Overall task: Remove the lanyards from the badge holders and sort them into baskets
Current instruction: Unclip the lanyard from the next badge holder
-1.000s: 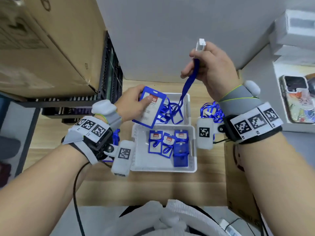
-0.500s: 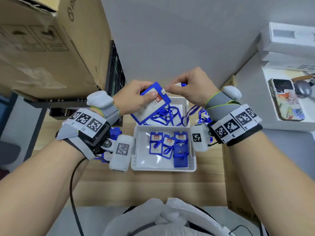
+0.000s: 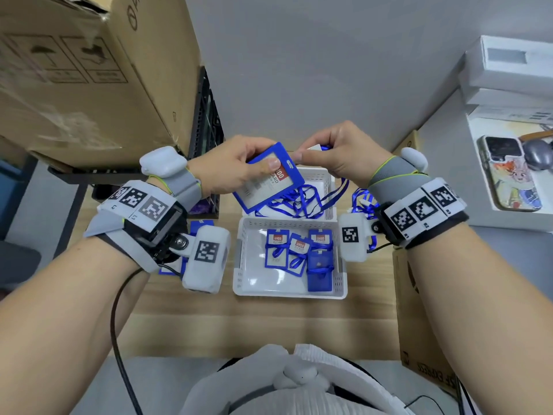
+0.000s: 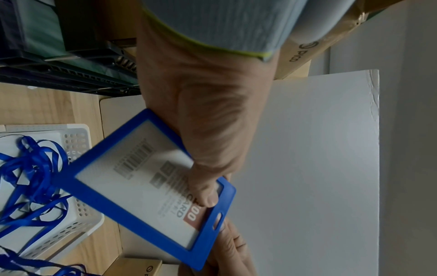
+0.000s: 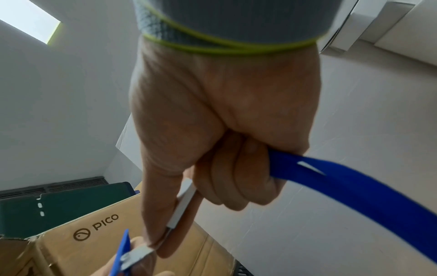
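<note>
My left hand [image 3: 263,164] grips a blue badge holder [image 3: 266,181] above the far white basket [image 3: 327,178], thumb on its clear front [image 4: 210,198]. At the holder's slotted top edge my right hand [image 3: 305,155] pinches the white clip [image 5: 182,205] of a blue lanyard [image 5: 343,179]. The ribbon passes through my curled fingers and hangs down towards the tangle of lanyards [image 3: 299,202] in the far basket. In the near white basket [image 3: 287,290] lie several blue badge holders [image 3: 299,253]. Whether the clip is hooked in the slot is hidden.
On the wooden table [image 3: 269,324], a large cardboard box [image 3: 74,70] and a black crate [image 3: 206,145] stand at the left. More lanyards [image 3: 362,202] lie right of the baskets. A brown box [image 3: 419,310], a phone [image 3: 508,175] and white boxes [image 3: 508,64] are at the right.
My right hand has come down from high above the baskets with the clip to the holder's top edge. My left hand has lifted and tilted the holder to meet it.
</note>
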### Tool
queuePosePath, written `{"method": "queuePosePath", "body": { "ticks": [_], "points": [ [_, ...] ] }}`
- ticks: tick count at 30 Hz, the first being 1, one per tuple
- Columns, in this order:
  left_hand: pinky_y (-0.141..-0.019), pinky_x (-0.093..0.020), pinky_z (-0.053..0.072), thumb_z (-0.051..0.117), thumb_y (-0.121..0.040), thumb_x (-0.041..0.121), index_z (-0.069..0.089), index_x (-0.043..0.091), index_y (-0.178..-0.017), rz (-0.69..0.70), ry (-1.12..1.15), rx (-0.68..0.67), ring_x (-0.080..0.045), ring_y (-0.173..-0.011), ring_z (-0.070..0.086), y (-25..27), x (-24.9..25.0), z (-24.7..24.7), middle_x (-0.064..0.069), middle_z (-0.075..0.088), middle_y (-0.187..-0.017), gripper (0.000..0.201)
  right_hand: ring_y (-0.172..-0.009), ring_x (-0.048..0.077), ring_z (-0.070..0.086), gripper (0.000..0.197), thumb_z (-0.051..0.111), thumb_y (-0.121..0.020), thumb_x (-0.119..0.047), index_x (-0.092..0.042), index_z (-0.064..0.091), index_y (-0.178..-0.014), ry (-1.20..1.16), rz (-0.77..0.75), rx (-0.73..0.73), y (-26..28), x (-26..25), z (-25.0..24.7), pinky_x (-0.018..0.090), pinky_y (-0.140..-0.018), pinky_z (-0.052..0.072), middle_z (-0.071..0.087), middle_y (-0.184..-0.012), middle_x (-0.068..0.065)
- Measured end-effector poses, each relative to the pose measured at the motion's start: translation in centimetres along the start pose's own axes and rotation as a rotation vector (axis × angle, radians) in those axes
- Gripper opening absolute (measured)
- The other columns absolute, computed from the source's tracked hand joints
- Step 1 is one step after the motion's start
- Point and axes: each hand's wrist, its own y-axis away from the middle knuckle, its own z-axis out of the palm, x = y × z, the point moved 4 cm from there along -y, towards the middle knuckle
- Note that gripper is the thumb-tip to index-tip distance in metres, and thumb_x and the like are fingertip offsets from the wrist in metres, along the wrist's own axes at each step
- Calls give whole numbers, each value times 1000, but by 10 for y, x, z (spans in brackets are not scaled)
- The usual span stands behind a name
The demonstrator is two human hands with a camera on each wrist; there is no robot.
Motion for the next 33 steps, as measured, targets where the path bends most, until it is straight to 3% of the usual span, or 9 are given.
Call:
{"method": "queuePosePath", "body": {
  "ticks": [5,10,15,18,20,21,26,29,33],
  "points": [
    [-74,-26,56,54,-98,25,63,19,-100,-1,9,-10,-18,-92,71,-2,0,0,-3,73,-99,11,-35,4,33,24,72,-87,-23,-1,73,-96,-6,5,-14,1,-1,-2,12,-41,28,45,-37,-12],
    [-66,-19,53,54,-99,25,64,26,-96,-17,-30,15,-11,-86,71,-4,5,0,5,74,-91,10,-36,4,33,28,70,-88,-27,0,72,-96,3,-3,-38,-1,-2,-1,12,-41,27,45,-38,-12],
    [-68,-23,55,54,-100,23,65,15,-104,-69,-132,89,-11,-80,71,-10,3,-8,-2,74,-94,14,-47,14,22,30,55,-98,-36,-20,70,-79,-120,19,-109,-5,2,9,26,-48,20,31,-53,-1],
    [-69,-30,52,55,-100,26,66,17,-100,-78,-262,138,-14,-76,68,-12,-2,-14,-1,73,-91,14,-45,9,39,23,61,-94,-35,-18,73,-83,-36,-4,-122,-5,-2,12,23,-47,33,49,-51,-4],
    [-68,-29,51,55,-100,27,66,20,-98,-89,-306,144,-12,-72,66,-13,-3,-15,1,73,-89,14,-58,10,59,21,70,-89,-30,-9,72,-94,41,-17,-117,-7,-2,12,27,-58,49,69,-68,4],
    [-68,-30,52,55,-100,28,66,20,-100,-99,-311,140,-12,-74,67,-13,-3,-15,1,73,-90,14,-64,12,62,17,70,-89,-26,-10,72,-93,66,-21,-109,-9,-1,12,31,-64,51,72,-75,7],
    [-71,-32,55,55,-100,28,66,21,-101,-107,-311,143,-14,-79,70,-13,-4,-16,1,74,-93,13,-70,12,64,12,66,-92,-25,-14,71,-92,138,-45,-98,-15,3,12,32,-70,52,74,-85,9],
    [-69,-30,54,54,-100,28,65,24,-99,-106,-336,142,-13,-77,68,-13,-3,-16,2,73,-92,11,-64,9,66,15,67,-90,-32,-17,70,-90,203,-30,-94,-17,7,10,30,-64,52,73,-76,-1],
    [-70,-30,56,54,-100,30,63,25,-102,-120,-355,123,-12,-80,70,-13,-2,-15,4,73,-95,11,-61,10,63,21,68,-90,-33,-12,70,-92,243,-33,-96,-20,9,9,30,-61,49,71,-71,-2]
  ]
}}
